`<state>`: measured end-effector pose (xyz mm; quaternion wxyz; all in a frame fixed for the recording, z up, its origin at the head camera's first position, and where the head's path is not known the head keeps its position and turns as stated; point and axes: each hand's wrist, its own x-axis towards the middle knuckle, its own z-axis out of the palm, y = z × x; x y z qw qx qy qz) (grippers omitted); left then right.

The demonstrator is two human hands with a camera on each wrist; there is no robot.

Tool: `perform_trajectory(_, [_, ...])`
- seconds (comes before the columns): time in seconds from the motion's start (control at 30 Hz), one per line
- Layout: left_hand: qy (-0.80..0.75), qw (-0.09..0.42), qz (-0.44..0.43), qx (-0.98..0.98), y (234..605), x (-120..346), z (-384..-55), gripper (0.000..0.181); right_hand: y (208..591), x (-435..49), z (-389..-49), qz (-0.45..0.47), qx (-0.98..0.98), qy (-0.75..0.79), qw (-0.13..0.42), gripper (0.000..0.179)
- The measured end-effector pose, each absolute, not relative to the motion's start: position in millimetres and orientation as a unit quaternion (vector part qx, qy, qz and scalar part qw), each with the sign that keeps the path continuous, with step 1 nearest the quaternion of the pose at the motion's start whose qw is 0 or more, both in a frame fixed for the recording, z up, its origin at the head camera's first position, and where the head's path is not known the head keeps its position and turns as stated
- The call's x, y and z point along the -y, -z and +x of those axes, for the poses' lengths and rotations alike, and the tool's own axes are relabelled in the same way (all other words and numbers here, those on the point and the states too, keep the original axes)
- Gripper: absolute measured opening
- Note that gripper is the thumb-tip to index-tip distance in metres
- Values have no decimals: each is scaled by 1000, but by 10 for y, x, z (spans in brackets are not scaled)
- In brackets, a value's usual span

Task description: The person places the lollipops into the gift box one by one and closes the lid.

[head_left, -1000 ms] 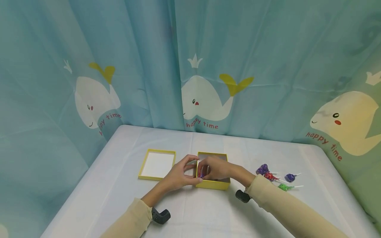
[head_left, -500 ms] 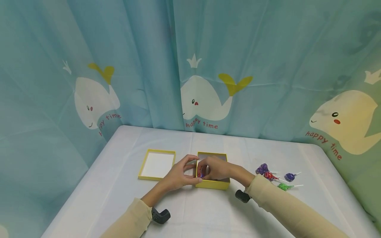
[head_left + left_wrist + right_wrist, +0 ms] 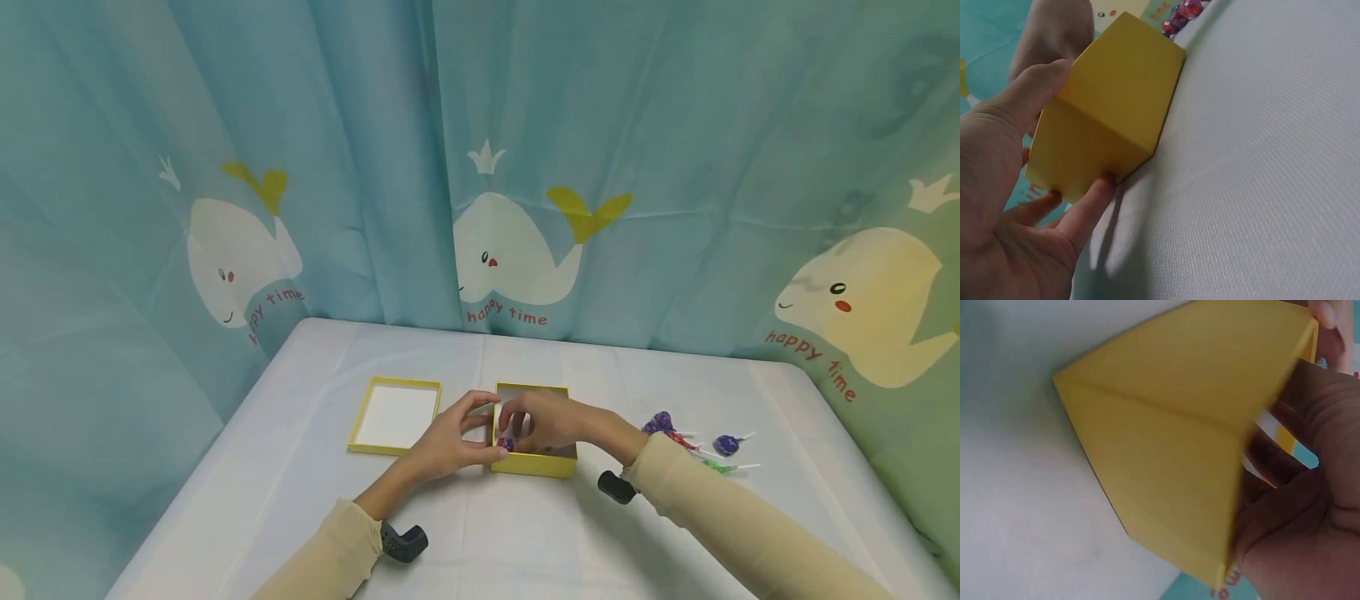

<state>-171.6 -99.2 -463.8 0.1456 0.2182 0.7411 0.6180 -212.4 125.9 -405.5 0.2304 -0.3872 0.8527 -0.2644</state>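
Observation:
An open yellow box (image 3: 534,465) stands mid-table. My left hand (image 3: 448,440) holds its left side, thumb on the near left corner and fingers on the left wall; the left wrist view shows the same hand (image 3: 1029,187) against the yellow walls. My right hand (image 3: 551,419) reaches over the rim into the box, its thumb and fingers spread apart. Just under those fingers, a red and purple wrapped lollipop (image 3: 506,444) lies in the near left corner. From the right wrist, the hand (image 3: 1310,481) is partly hidden behind the box wall.
Left of the box lies its yellow-rimmed lid (image 3: 395,416), white inside up. On the right are several wrapped lollipops: a purple one (image 3: 660,422), a blue one (image 3: 727,445), a green one (image 3: 721,467) and a red one, partly covered by the right sleeve. A whale-print curtain (image 3: 360,167) hangs behind.
The right hand's fingers have loosened and lifted slightly off the lollipop, which now shows more in the box corner. The right forearm shifted a little, covering more of the red and green lollipops.

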Motion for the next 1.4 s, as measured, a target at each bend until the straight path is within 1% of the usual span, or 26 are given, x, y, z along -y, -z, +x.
perform_trajectory(0.17, [-607,140,224,-750,4647,992,-1705,73,3881,-1363,-2116,-385,-864,242,215,24])
perform_trajectory(0.4, [-609,138,223,-749,4626,977,-1704,76,3591,-1612,-2082,-398,-872,230,170,25])
perform_trajectory(0.77, [-608,138,214,-752,4630,976,-1696,78,3334,-2173,-2054,-356,-894,238,133,27])
perform_trajectory(0.93, [-608,142,210,-752,4628,975,-1694,78,3297,-2460,-2008,-341,-900,244,117,27])
perform_trajectory(1.2, [-612,139,216,-748,4632,981,-1688,79,3368,-2879,-1919,-305,-916,243,93,27])
perform_trajectory(1.4, [-613,139,220,-746,4645,986,-1702,78,3491,-3194,-1823,-304,-918,253,44,28])
